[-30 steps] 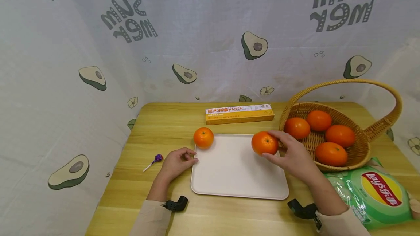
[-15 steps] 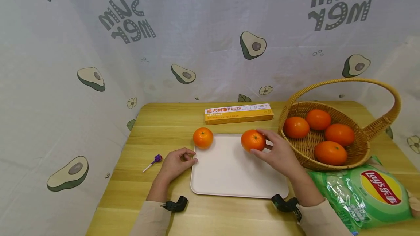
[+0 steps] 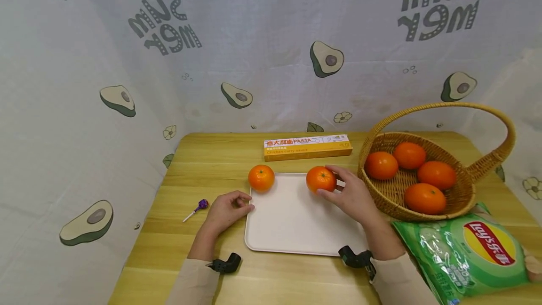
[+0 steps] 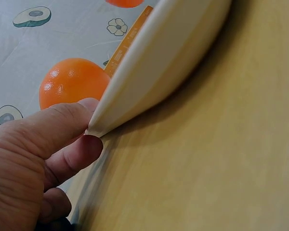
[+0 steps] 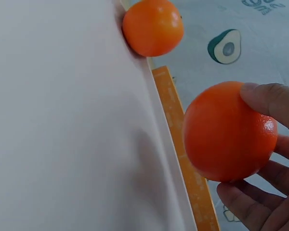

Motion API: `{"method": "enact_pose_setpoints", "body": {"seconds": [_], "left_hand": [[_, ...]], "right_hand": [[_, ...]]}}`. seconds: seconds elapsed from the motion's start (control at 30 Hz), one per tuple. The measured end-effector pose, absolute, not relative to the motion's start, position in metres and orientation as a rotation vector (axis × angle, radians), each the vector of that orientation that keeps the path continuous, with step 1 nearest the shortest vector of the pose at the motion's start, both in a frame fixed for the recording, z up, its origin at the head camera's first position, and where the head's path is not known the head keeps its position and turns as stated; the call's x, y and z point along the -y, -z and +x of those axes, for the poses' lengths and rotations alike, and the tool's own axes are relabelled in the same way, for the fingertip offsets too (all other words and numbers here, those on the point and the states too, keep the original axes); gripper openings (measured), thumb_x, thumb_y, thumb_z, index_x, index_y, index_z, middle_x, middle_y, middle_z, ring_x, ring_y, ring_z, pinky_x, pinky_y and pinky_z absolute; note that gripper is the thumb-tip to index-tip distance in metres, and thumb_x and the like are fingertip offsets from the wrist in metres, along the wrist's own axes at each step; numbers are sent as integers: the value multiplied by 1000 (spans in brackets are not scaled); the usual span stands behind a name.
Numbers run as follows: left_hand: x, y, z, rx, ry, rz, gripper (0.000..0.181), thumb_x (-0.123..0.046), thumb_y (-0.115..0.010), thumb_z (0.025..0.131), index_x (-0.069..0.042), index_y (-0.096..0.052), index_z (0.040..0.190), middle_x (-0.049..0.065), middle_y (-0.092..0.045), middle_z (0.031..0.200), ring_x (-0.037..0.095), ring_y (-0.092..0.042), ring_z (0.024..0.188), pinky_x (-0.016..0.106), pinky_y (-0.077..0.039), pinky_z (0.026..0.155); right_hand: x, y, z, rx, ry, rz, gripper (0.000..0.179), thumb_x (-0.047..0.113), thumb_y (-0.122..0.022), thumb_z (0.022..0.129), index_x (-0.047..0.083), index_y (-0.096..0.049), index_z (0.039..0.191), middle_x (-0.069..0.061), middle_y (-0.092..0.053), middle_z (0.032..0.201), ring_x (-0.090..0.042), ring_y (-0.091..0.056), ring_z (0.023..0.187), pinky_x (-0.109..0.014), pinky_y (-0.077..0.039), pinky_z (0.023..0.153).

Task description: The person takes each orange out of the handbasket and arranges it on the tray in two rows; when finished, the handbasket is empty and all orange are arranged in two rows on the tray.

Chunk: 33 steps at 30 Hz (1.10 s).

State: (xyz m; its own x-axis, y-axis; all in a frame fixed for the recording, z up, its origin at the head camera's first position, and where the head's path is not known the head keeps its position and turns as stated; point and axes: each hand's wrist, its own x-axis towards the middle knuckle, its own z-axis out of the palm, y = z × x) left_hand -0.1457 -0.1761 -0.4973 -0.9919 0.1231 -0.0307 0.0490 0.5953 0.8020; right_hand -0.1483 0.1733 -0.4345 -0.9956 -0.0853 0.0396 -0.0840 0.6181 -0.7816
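Observation:
My right hand [image 3: 353,196] grips an orange [image 3: 321,179] over the far right part of a white tray [image 3: 296,229]. In the right wrist view the thumb lies on one side of this orange [image 5: 229,132] and the fingers curl round the other. A second orange [image 3: 261,178] sits at the tray's far left corner. At the tray's left side my left hand [image 3: 227,211] pinches the rim. The left wrist view has the thumb above the tray's edge [image 4: 149,62] and a finger under it.
A wicker basket [image 3: 383,201] with several oranges stands on the right, a green Lay's chip bag [image 3: 457,248] in front of it. Behind the tray lies a yellow pasta box [image 3: 308,148]. A purple lollipop [image 3: 202,204] lies left of my left hand on the wooden table [image 3: 169,248].
My right hand has carried the orange leftward, away from the basket and further over the tray. My left hand has stayed at the tray's left rim.

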Motion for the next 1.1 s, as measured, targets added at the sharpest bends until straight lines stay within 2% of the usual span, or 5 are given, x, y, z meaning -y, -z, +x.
{"method": "enact_pose_setpoints", "body": {"seconds": [0.5, 0.77, 1.1], "left_hand": [[177, 498, -146, -2737, -1369, 158, 17, -27, -84, 84, -23, -77, 98, -9, -66, 76, 12, -54, 67, 23, -42, 61], [176, 498, -147, -2735, -1371, 162, 17, -27, -84, 84, -23, -77, 98, -9, -66, 76, 11, -54, 66, 23, -42, 61], [176, 498, -147, -2741, -1361, 158, 17, -27, -84, 84, -23, -77, 98, -9, -66, 76, 12, -55, 67, 24, -43, 62]], "right_hand": [[-148, 437, -161, -2775, 1398, -150, 74, 22, -86, 83, 7, -52, 146, -19, -52, 149, -40, -58, 129, -48, -55, 99], [-138, 445, -168, -2690, 1443, -67, 76, 23, -85, 84, 9, -49, 149, -17, -49, 152, -39, -54, 134, -50, -52, 104], [-137, 459, -172, -2650, 1480, -26, 75, 22, -84, 85, 11, -48, 151, -20, -47, 153, -44, -57, 131, -52, -51, 105]]}}
